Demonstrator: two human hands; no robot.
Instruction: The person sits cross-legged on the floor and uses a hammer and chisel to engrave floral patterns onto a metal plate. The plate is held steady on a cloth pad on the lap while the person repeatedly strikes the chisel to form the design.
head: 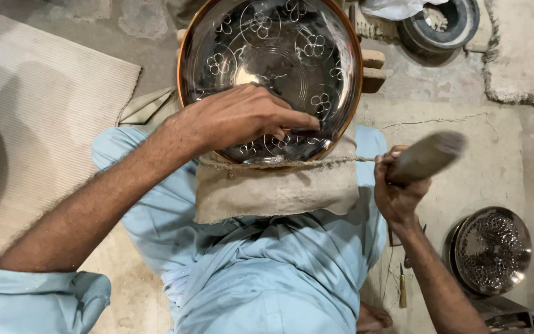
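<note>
I sit cross-legged on the floor [483, 161] in my pale blue clothes [261, 272], and a folded piece of burlap cloth [273, 188] lies over my lap as padding.

At about four o'clock from the cloth, my right hand [397, 192] is wrapped tight around the handle of a mallet [424, 158]. The mallet head is lifted and blurred, so I judge it is in mid-swing.

Just past the cloth, at twelve o'clock, the big round metal tray [270, 55] leans against my knees, its copper-coloured rim resting on the burlap. Its dark polished face carries engraved flower clusters.

My left hand [242, 117] lies on the lower part of the tray, fingers pressed together and pinching a small chisel [307, 131] against the metal near the rim at about five o'clock on the tray. The tool is mostly hidden under my fingers, so I cannot tell its tip.

I judge the step in hand is chasing the pattern near the bottom edge. The next blow calls for the chisel held steady and the mallet landing square on its top, clear of my fingertips.

Farther out, at three o'clock, a pierced metal bowl [492, 250] sits on the floor, with a small spare tool [402, 287] beside my knee. Beyond the tray, at one o'clock, lies a dark round ring [440, 28].
</note>
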